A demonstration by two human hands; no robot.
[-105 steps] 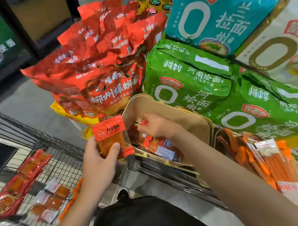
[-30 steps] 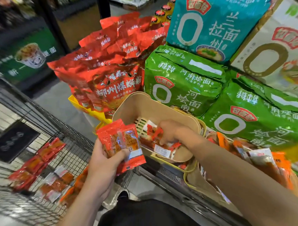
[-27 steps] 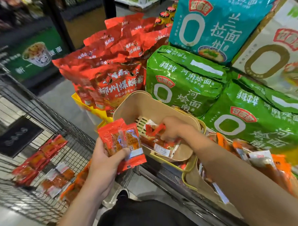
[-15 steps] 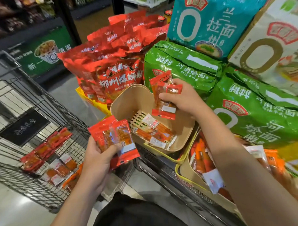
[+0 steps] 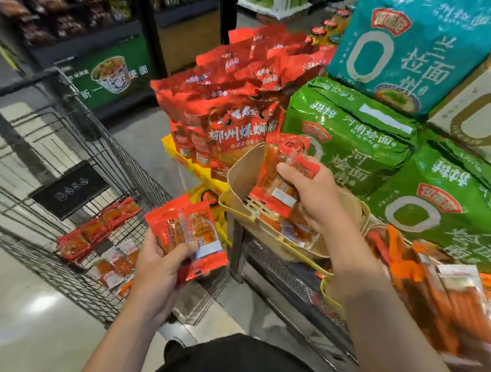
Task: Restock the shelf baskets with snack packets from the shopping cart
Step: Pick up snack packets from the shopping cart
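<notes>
The left hand (image 5: pixel 156 269) grips a small fan of red snack packets (image 5: pixel 190 234) — thumb across their lower front, fingers curled behind — and holds them above the near corner of the shopping cart (image 5: pixel 80 139). The right hand (image 5: pixel 311 194) clutches its own bunch of red packets (image 5: pixel 281 173), upright and a little tilted, directly over the tan shelf basket (image 5: pixel 245 169); the thumb presses the front of the bunch near its top. A few more packets lie in the bottom of that basket (image 5: pixel 296 230), partly hidden by the hand. Down on the wire floor of the cart rest two loose groups: a row of red packets (image 5: pixel 96 230) and, nearer the person, several orange ones with white labels (image 5: pixel 117 264). To the right of the tan basket sits a second basket full of orange sausage sticks (image 5: pixel 442 295), blurred at the edge. Behind the baskets stand big red noodle bags (image 5: pixel 236 112), green noodle packs (image 5: pixel 353 137) and a teal pack (image 5: pixel 413 49).
</notes>
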